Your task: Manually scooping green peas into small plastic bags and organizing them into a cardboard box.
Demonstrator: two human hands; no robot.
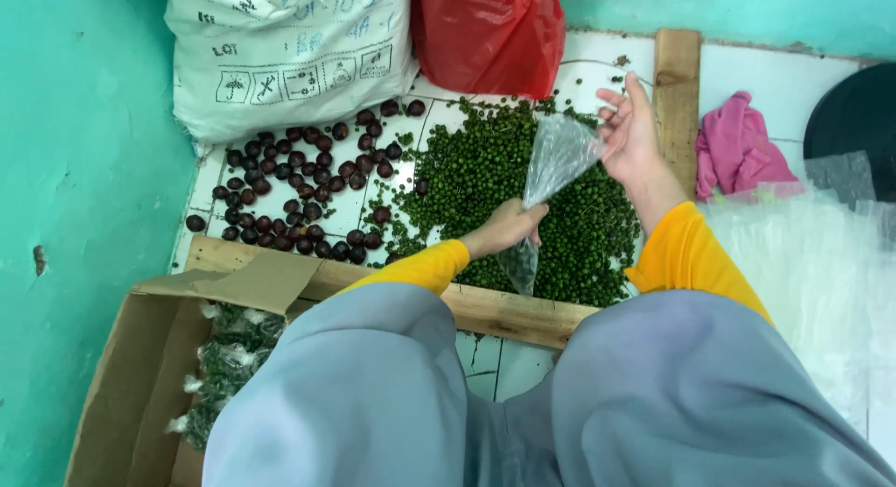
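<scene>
- Down on the tiled floor (803, 76), wooden boards (504, 310) along the near and right edges pen in the loose goods, seemingly to stop them rolling off.
- A white printed sack (280, 48) and a red plastic bag (490, 29) lean against the far teal wall, out of the way.
- At the near left, an open cardboard box (131, 375) holds small filled packets, close beside the person's knee.
- A heap of small green berries (504, 179) lies in the middle, within reach of both hands; dark brown round fruits (299, 188) are spread apart to its left.
- A clear plastic bag (551, 179), partly filled with green berries at its low end, hangs above the heap.
- The left hand (504, 227) is pinched around the bag's middle, apparently closing in the contents.
- The right hand (627, 127) grips the bag's top with fingers partly spread, pulling it taut.
- A pink cloth (737, 141) lies far right.
</scene>
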